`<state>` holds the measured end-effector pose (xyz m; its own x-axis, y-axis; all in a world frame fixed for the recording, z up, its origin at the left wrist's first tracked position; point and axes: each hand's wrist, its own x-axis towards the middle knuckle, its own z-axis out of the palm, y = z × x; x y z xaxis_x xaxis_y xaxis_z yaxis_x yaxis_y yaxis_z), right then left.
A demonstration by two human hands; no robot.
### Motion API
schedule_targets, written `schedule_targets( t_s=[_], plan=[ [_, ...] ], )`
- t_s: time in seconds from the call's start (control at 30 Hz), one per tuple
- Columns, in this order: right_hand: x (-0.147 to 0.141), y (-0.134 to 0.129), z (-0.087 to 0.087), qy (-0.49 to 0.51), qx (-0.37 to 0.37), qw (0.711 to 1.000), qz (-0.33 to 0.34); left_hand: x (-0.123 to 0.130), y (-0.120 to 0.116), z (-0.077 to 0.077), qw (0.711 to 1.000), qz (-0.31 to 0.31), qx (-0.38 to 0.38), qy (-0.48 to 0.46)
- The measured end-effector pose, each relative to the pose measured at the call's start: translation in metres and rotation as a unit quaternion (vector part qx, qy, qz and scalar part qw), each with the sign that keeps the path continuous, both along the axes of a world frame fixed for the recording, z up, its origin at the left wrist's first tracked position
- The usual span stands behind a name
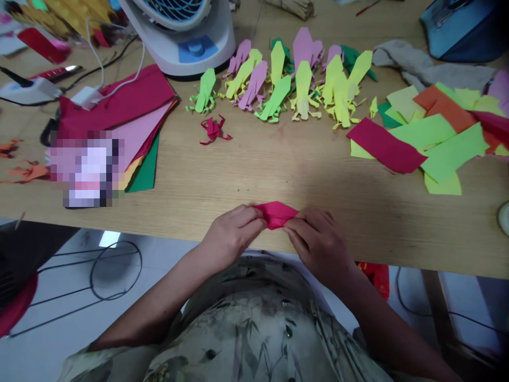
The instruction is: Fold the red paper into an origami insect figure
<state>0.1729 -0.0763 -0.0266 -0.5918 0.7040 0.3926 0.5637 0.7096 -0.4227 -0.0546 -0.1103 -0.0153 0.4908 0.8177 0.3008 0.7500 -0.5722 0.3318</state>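
Note:
A folded piece of red paper [275, 213] is held between both hands at the table's near edge. My left hand [234, 231] pinches its left end, fingers closed. On the other end, my right hand [318, 236] grips with thumb and fingers pressed together. Creases run along the paper, and its two ends are covered by my fingers. Farther back lies a small red folded paper figure [213, 130] with thin bent limbs. Behind it are several folded figures in yellow, green and purple, among them a yellow one [304, 90].
A white fan [191, 48] stands at the back. Coloured sheets [147, 170] and a blurred-out device [91, 175] lie left, near a power strip [29, 91]. Loose paper strips [433, 132] are piled right, before a grey cloth [421, 61]. The wooden table's [191, 212] front edge runs before me.

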Motion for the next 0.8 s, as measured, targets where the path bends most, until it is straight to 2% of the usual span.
schedule_targets(
  t_s=[0.2,0.47,0.63,0.8],
  plan=[
    [-0.001,0.0,0.001,0.006,-0.002,1.0,-0.001,0.002,-0.001,0.005,1.0,0.008,0.001,0.028],
    [-0.001,0.0,0.002,-0.008,-0.009,1.0,-0.009,0.023,0.006,0.002,1.0,0.002,-0.007,-0.001],
    [0.0,0.001,0.001,-0.025,-0.003,1.0,-0.013,0.025,0.005,0.0,1.0,0.01,0.001,-0.016],
    [0.005,0.0,0.003,-0.039,-0.001,0.999,-0.012,0.026,0.004,-0.001,0.997,0.041,-0.024,-0.067]
  ],
)
